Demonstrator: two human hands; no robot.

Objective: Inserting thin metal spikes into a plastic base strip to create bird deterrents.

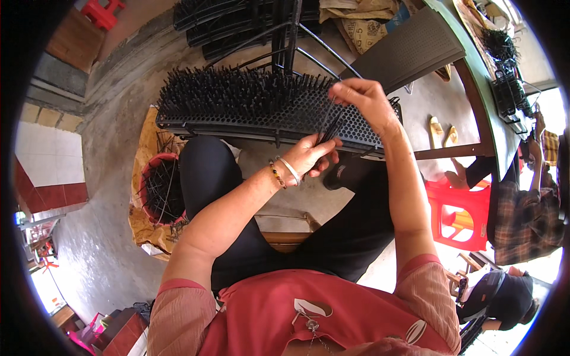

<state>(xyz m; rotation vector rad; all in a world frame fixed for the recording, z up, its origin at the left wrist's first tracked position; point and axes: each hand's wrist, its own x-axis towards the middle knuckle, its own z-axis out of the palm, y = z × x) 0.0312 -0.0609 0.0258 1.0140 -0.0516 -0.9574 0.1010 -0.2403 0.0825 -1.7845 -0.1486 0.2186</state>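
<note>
Across my knees lies a long black perforated panel (pixel 261 123) on a frame. Thin black sticks (pixel 225 92) stand upright in its holes, densely over the left and the far side, while bare holes show at the right. My left hand (pixel 312 155), with a bracelet and a bangle at the wrist, is closed round a small bundle of thin black strips (pixel 333 127) just above the panel's near edge. Over the panel's right part, my right hand (pixel 367 102) pinches one thin strip by its upper end, above the bundle. The strip's lower end is hard to tell from the bundle.
On the floor at left, a red bucket (pixel 144 193) of black strips stands on brown sacking (pixel 142 224). Black bristly panels (pixel 237 29) lie beyond the stand. Grey perforated sheets (pixel 409 50) lean by a green table (pixel 504 136) at right, near a red stool (pixel 436 207) and other people.
</note>
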